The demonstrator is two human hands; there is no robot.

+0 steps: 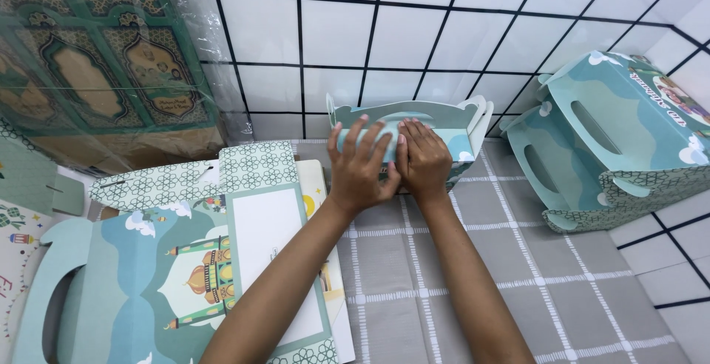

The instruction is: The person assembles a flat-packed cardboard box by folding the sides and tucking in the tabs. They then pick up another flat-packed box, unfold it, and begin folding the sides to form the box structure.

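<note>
1. Surface: grey checked mat (473, 290) w/ white grid lines, laid over a white tiled floor w/ dark grout; white tiled wall (384, 31) behind.
2. Left of the arms: stack of flat, unfolded box blanks (185, 260), teal w/ a mosque picture, clouds and a star-lattice border; handle cut-out near the bottom left corner. The left forearm crosses over the stack's right edge.
3. Upper left: big plastic-wrapped bundle of printed sheets (103, 68) (green and tan arch pattern), leaning at the wall.
4. Right: 2 finished teal boxes (599, 142) w/ slot handles, tipped on their sides, 1 against the other, at the mat's right edge. Well apart from the hands.
5. Nothing sits between the hands and the box they work on.
6. Half-folded teal box (451, 123): on the mat near the wall, centre of view, handle flaps standing up, scalloped edge to the right.
7. Left hand (359, 168): fingers spread and curved, palm down, pressing on the box's near top panel.
8. Right hand (423, 160): fingers together and fairly flat, pressing the same panel, just beside the left hand, thumbs touching or nearly so (can't tell which).
9. Neither hand pinches or grips; both push flat on the card.
</note>
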